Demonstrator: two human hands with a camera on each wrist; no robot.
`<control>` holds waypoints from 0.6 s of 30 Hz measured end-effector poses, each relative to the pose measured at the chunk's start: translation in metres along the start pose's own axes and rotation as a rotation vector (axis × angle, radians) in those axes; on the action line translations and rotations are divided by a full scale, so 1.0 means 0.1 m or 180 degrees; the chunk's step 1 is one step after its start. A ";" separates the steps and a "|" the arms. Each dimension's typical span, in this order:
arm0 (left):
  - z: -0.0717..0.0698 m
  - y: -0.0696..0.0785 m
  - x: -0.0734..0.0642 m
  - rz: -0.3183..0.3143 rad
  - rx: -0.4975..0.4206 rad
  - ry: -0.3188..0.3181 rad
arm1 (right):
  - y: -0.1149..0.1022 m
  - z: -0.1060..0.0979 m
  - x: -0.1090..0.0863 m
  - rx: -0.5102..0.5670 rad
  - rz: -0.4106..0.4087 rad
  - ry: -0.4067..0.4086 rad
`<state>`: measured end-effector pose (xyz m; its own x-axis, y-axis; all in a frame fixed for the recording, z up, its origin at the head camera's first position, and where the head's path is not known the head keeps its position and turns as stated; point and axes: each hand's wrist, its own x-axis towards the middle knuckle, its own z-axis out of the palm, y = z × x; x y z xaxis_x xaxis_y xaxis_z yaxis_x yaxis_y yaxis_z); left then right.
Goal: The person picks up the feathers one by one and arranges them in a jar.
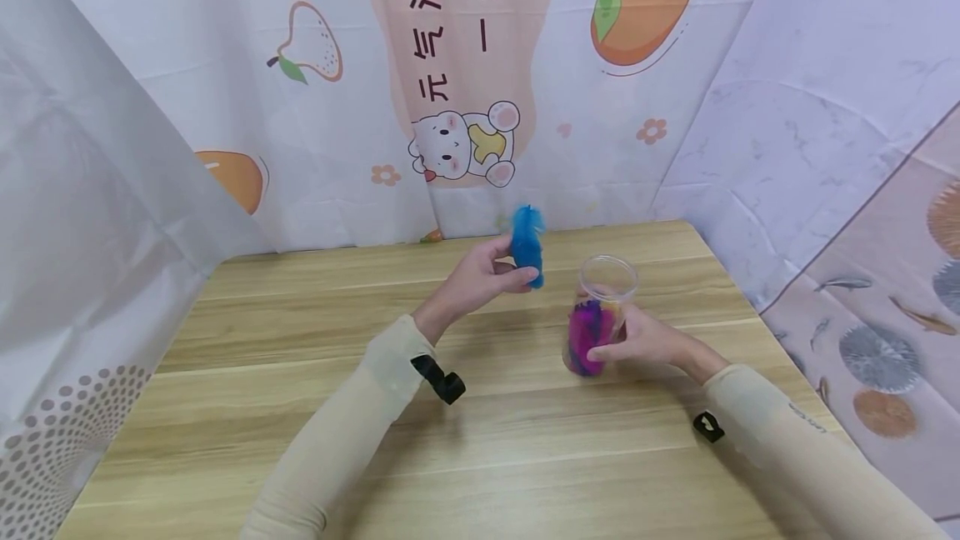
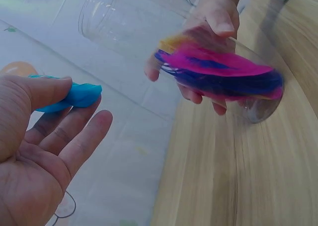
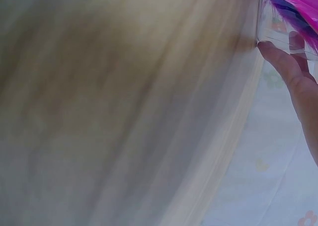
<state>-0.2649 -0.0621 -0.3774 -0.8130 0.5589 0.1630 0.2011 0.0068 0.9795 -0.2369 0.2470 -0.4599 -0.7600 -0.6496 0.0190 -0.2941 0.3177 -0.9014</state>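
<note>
My left hand pinches a bright blue feather between thumb and fingers, held above the table to the left of a clear cup. In the left wrist view, the blue feather lies under the thumb of the left hand. My right hand grips the tall clear cup around its side. Inside the cup are pink, dark blue and yellowish feathers, bunched in its lower part. The right wrist view catches only the cup's edge, some pink and purple feathers and part of the right hand.
Beneath both hands is a wood-grain table. A printed cloth with fruit and a cartoon animal hangs along the table's back edge, and more cloth hangs at the right side. Black straps hang at the wrists.
</note>
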 end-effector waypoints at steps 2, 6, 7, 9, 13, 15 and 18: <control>0.01 0.02 0.01 0.0032 0.0008 -0.0013 | 0.00 0.00 0.00 -0.0039 0.0050 0.0021; 0.03 0.07 0.03 0.0094 0.0043 -0.0017 | 0.00 0.00 0.00 -0.0019 0.0097 0.0035; 0.04 0.09 0.03 0.0109 0.0078 -0.0017 | 0.00 0.00 0.00 0.0002 0.0092 0.0035; 0.06 0.13 0.04 0.0143 0.0151 -0.0022 | -0.01 0.00 0.00 0.0019 0.0074 0.0026; 0.09 0.21 0.06 0.0201 0.0252 -0.0062 | -0.01 -0.01 0.00 0.0020 0.0020 -0.0026; 0.11 0.26 0.06 0.0208 0.0221 -0.0096 | -0.01 -0.02 0.00 0.0020 0.0007 -0.0072; 0.14 0.32 0.07 0.0191 0.0111 -0.0145 | -0.01 -0.02 0.01 0.0044 -0.0024 -0.0136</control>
<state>-0.2560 -0.0463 -0.3469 -0.7734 0.5964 0.2150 0.2682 0.0006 0.9634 -0.2385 0.2479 -0.4580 -0.7323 -0.6809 0.0074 -0.2914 0.3035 -0.9072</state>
